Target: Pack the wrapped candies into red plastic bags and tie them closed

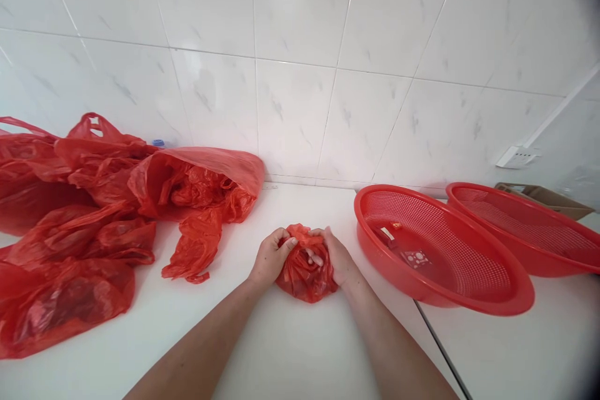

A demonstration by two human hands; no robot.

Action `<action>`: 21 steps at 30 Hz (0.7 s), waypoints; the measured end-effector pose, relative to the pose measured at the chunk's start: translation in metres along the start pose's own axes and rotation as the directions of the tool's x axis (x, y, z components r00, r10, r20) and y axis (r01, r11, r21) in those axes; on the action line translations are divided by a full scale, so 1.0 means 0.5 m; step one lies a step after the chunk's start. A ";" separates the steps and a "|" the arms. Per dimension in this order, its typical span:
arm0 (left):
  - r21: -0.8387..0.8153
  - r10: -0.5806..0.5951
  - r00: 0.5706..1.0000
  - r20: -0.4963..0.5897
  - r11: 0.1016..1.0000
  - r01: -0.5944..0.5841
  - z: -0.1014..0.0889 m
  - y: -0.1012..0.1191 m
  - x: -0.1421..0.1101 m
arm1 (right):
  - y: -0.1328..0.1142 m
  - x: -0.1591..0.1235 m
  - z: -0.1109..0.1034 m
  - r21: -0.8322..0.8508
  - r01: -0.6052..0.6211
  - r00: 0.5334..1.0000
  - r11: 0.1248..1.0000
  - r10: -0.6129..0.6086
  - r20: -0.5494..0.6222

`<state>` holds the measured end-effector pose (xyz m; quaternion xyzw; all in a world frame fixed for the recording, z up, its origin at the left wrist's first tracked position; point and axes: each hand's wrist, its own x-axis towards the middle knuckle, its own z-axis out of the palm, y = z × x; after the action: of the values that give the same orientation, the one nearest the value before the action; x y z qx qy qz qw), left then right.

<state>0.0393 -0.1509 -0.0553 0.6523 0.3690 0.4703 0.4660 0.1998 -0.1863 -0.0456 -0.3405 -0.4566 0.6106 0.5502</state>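
In front of me on the white table sits a small red plastic bag, its mouth gathered between my two hands. My left hand pinches the rim of the bag on the left with thumb and forefinger. On the other side my right hand is closed on the rim, with some fingertips showing inside the opening. What the bag holds cannot be made out through the plastic. A crumpled red plastic bag lies apart, left of my left hand.
A large red bag stuffed with crumpled bags lies at the left, beside more red bags. At the right stand two red perforated baskets; the nearer basket holds a few small items. Behind the farther basket is a cardboard box. A tiled wall borders the table.
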 end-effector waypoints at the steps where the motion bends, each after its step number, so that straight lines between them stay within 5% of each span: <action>1: -0.005 -0.028 1.000 0.003 1.000 0.028 0.000 -0.002 0.000 | -0.001 -0.001 0.001 -0.039 0.002 1.000 0.999 -0.002 -0.005; 8: 0.004 -0.035 0.995 -0.097 0.999 0.035 0.002 0.001 -0.001 | 0.002 0.002 0.021 -0.406 0.024 0.984 0.914 -0.094 -0.153; 13: 0.040 0.008 0.999 -0.053 0.999 -0.006 0.006 0.020 -0.014 | 0.017 0.002 0.019 -0.630 0.004 0.904 0.776 -0.272 -0.329; 17: 0.121 0.062 0.998 0.008 0.991 -0.062 0.010 0.025 -0.022 | 0.016 0.002 0.016 -0.537 0.039 0.907 0.843 -0.255 -0.336; 21: 0.244 0.153 0.988 0.031 0.957 -0.156 0.006 0.021 -0.022 | 0.006 0.008 0.007 -0.204 0.036 0.950 0.978 -0.096 -0.295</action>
<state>0.0396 -0.1647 -0.0485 0.7345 0.3698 0.4520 0.3456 0.1950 -0.1830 -0.0472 -0.4673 -0.4358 0.4841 0.5978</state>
